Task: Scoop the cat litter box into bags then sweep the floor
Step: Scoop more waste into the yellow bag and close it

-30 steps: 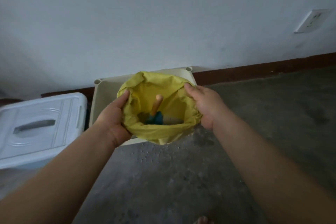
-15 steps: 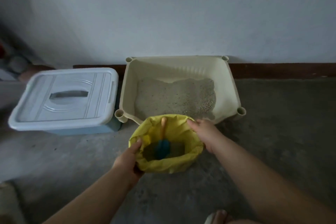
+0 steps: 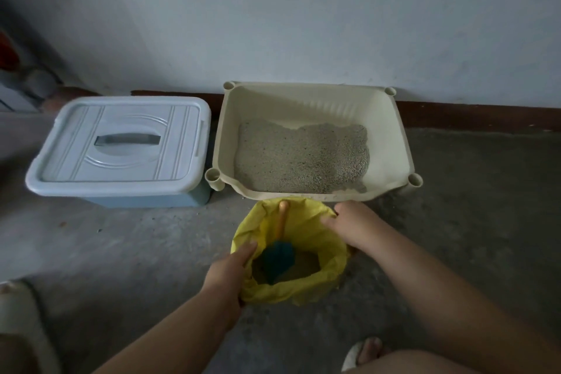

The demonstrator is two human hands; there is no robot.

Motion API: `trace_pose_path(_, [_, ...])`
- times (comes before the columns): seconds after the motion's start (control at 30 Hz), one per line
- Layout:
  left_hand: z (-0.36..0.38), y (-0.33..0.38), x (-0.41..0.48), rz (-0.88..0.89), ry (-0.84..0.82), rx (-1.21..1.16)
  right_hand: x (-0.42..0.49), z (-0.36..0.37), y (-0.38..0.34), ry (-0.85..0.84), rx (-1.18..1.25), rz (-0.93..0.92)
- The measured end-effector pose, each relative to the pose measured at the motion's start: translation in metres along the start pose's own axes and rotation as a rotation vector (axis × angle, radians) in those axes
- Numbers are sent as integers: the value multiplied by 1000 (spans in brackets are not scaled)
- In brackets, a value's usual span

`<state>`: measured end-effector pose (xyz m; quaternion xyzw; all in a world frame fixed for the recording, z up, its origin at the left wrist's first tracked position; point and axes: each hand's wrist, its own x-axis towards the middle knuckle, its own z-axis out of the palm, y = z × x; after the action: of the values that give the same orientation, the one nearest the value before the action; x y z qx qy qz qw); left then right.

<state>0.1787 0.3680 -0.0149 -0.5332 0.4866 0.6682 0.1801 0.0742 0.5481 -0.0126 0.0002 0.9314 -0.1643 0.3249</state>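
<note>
A yellow bag [image 3: 331, 249] stands open on the concrete floor just in front of the cream litter box [image 3: 391, 136]. My left hand [image 3: 229, 270] grips the bag's near-left rim. My right hand [image 3: 352, 223] holds its far-right rim. Inside the bag lies a scoop with a blue head [image 3: 277, 259] and a wooden handle [image 3: 283, 218] leaning up toward the box, on top of some litter. Grey litter [image 3: 300, 158] covers the floor of the litter box.
A pale blue lidded storage bin [image 3: 118, 149] sits left of the litter box, against the white wall. Scattered litter grains lie on the floor [image 3: 136, 240] near the box. My sandalled foot [image 3: 364, 354] shows at the bottom right.
The bag has come down from in front of the litter box to the floor before it. Both hands stay on its rim, and the view has tilted down.
</note>
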Motion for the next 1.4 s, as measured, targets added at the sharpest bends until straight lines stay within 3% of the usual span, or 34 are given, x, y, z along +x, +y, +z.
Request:
trace_pose_path(0.07, [-6, -6, 7, 4, -20, 17, -3, 6, -9, 372, -297, -345])
trace_pose_path(0.1, [-9, -7, 9, 8, -32, 35, -6, 9, -17, 458, -303, -589])
trace_pose_path(0.17, [-13, -10, 14, 1, -73, 81, -9, 21, -33, 267, -328, -985])
trace_pose_path(0.23, [-16, -14, 17, -24, -73, 123, 2, 45, -41, 102, -581, -1132])
trace_pose_path(0.27, [-16, -16, 20, -42, -68, 144, 10, 54, -43, 107, -737, -1118])
trace_pose_path(0.4, [-17, -20, 27, -90, -77, 159, 25, 54, -40, -29, -1187, -725])
trace_pose_path(0.5, [-13, -18, 26, -40, -74, 240, 25, 50, -30, -182, -1231, -484])
trace_pose_path(0.63, [-1, -21, 20, 12, -142, 283, 29, 52, -1, -285, -1028, -175])
trace_pose_path(0.73, [13, -27, 11, 65, -237, 237, 28, 57, 17, -302, -1039, -184])
trace_pose_path(0.87, [30, -36, -4, 92, -368, 234, 36, 72, 51, -201, -986, -358])
trace_pose_path(1.0, [33, -36, -6, 90, -451, 266, 32, 95, 76, -298, -855, -395])
trace_pose_path(1.13, [26, -25, 2, 62, -386, 291, 23, 109, 74, -332, -641, -358])
trace_pose_path(1.27, [14, 5, 15, 190, -177, 464, 16, 93, 52, -232, -355, -258])
trace_pose_path(1.4, [3, 39, 25, 273, -64, 475, 10, 59, 27, -89, -416, -293])
